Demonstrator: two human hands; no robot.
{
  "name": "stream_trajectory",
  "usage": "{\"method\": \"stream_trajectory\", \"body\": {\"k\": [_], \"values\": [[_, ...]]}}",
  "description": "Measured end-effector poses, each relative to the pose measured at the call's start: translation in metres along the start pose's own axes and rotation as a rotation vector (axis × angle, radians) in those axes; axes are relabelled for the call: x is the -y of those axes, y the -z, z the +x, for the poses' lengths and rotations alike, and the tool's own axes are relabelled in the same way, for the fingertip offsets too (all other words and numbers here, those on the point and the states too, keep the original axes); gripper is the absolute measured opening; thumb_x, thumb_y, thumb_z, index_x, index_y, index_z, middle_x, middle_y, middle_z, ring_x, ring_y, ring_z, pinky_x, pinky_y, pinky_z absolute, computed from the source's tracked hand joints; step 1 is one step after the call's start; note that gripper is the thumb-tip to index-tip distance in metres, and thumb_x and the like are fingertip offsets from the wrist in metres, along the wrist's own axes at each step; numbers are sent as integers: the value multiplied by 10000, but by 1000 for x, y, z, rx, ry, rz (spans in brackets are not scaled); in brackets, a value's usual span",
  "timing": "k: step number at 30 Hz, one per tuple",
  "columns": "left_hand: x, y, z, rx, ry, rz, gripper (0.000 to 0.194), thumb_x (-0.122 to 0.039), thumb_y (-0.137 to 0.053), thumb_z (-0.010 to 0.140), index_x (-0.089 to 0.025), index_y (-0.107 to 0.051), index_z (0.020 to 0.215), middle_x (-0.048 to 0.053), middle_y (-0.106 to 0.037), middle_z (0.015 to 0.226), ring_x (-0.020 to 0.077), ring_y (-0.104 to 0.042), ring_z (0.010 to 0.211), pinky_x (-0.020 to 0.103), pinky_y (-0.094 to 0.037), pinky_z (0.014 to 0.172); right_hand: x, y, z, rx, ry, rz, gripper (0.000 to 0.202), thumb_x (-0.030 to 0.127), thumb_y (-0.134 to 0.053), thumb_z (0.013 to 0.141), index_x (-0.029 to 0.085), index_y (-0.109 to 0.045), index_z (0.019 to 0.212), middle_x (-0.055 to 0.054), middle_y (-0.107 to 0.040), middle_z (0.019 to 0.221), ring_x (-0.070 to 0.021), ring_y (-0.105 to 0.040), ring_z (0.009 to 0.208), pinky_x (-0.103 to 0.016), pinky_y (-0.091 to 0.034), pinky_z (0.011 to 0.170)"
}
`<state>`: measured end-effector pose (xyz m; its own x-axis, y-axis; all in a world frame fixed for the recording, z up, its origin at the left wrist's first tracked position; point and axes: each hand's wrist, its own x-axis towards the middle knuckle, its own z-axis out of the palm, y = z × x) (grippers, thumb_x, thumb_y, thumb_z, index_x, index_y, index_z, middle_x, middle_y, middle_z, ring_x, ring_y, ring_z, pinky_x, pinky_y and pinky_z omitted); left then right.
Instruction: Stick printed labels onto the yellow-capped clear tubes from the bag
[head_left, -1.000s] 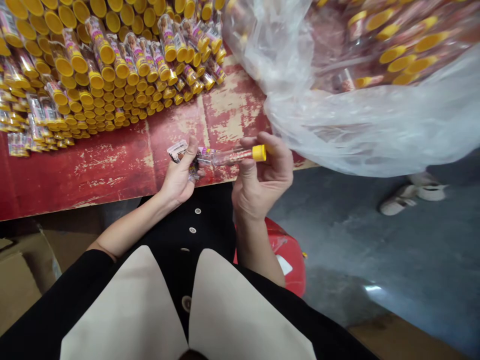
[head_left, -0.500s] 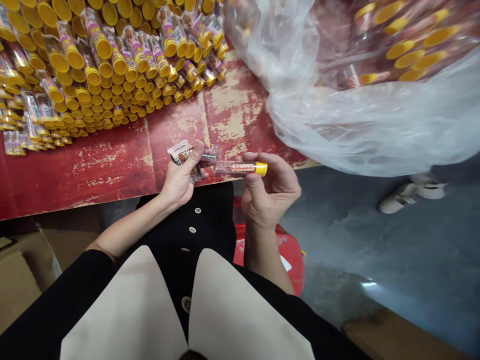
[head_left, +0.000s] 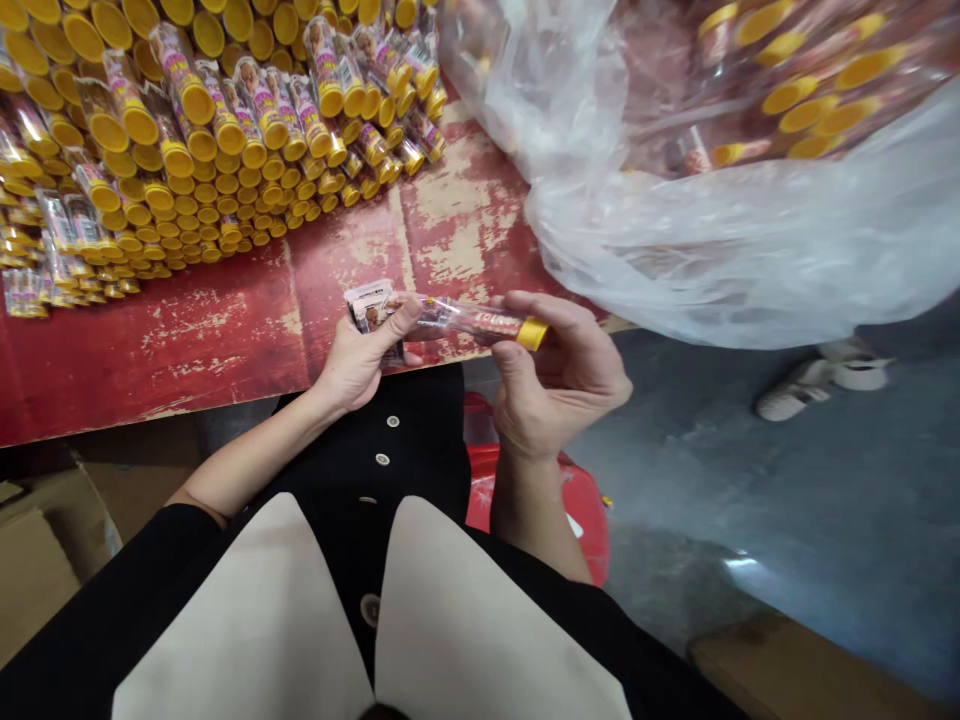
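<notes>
My left hand is closed on a small stack of printed cards, its thumb laid across them. My right hand pinches a clear tube near its yellow cap, between thumb and fingers. The tube lies nearly level, its far end at my left thumb, where a small printed piece shows at or inside it; which of the two I cannot tell. Both hands are over the front edge of the red, worn table.
Many yellow-capped tubes with printed cards are piled at the back left. A translucent plastic bag of capped tubes lies at the back right. Beyond the table edge are a red stool, a shoe and cardboard.
The tube's open end has come up against my left hand's fingertips and the tube now tilts slightly, cap lower. My right hand has shifted a little to the right.
</notes>
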<state>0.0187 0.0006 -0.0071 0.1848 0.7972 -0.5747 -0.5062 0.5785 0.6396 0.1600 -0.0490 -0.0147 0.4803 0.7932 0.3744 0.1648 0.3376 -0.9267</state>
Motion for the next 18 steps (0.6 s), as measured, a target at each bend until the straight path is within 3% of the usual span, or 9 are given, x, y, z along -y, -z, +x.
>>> {"method": "stream_trajectory", "body": {"k": [5,14,18], "values": [[-1,-2,2,-85,-52,15,325,-345,-907,668,-161,-698,834,2,-726,821,117,-690,722,177,-483,534,-1,5,-3,139,33,40,297,322,-796,807,308,-769,1102,-46,-782,1073,-246,-763,1004,-434,-662,880],[-1,-3,1,-22,58,-18,344,-351,-913,654,-168,-668,811,-19,-709,761,101,-671,645,172,-463,506,-6,21,-1,250,107,-11,395,243,-825,765,369,-759,1133,-14,-789,1128,-255,-765,1056,-439,-658,908],[0,-4,0,-4,50,-19,322,-331,-903,678,-165,-686,849,10,-736,845,142,-718,756,185,-472,545,-6,21,1,270,121,-75,408,170,-809,767,353,-766,1128,-15,-784,1157,-244,-760,1079,-422,-653,937]]}}
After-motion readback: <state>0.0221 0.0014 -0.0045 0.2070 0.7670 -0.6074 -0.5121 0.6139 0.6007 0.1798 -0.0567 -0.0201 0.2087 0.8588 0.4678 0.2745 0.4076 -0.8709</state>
